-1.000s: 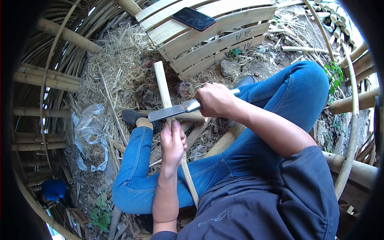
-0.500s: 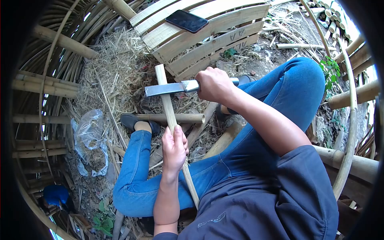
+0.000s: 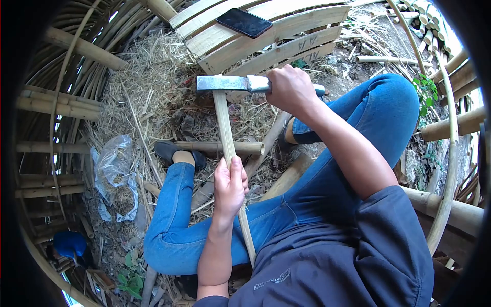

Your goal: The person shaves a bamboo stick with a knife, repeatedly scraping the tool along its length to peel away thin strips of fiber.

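My right hand is closed around the dark handle of a broad-bladed knife, whose squared metal blade points left. The blade lies across the far end of a pale split-bamboo strip, overlapping its tip in this view. Lower down, my left hand grips the same strip, thumb laid along it. From there the strip slants over my thigh, its near end against my dark shirt. Below the blade, a bamboo pole lies across the ground near my foot.
A slatted wooden crate stands ahead, with a phone on top. Crumpled clear plastic lies at left on straw. Cut bamboo is piled at upper right. A person in blue is at lower left.
The knife has moved up and right along the strip, from partway down to its far end. My left hand and the strip have shifted slightly right.
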